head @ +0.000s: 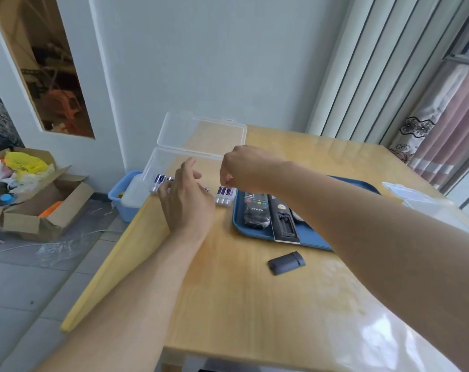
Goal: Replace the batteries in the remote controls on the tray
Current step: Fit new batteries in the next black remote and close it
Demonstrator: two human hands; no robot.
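Observation:
A blue tray (303,238) on the wooden table holds two black remotes; the left remote (256,210) lies face up, and the right remote (284,224) shows an open battery bay. Its dark battery cover (287,262) lies on the table in front of the tray. A clear plastic box (201,140) with its lid up stands left of the tray, with purple batteries (224,195) inside. My left hand (186,200) hovers over the box, fingers spread. My right hand (241,170) reaches into the box with fingers pinched downward; what they hold is hidden.
A second clear box (426,202) sits at the table's right side. On the floor left of the table stand a blue bin (120,194) and an open cardboard box (40,210) of clutter. Curtains (429,116) hang at the right.

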